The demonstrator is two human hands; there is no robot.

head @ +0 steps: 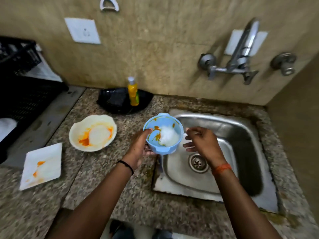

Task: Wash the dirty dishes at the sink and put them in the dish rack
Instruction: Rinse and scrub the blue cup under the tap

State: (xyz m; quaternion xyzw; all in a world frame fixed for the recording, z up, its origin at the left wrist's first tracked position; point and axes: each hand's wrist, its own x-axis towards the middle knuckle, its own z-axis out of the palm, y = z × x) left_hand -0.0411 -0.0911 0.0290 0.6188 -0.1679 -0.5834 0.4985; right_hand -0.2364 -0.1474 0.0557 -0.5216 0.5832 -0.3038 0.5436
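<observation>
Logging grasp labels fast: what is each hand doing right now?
Left hand: closed around the blue bowl, holding it at the sink's edge.
Right hand: open, fingers spread, holding nothing, beside the bowl.

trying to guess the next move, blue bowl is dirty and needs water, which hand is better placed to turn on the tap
Right. The left hand grips the blue bowl at the sink's left rim. The right hand is open, holds nothing, and hovers over the basin, on the side nearer the wall tap.
</observation>
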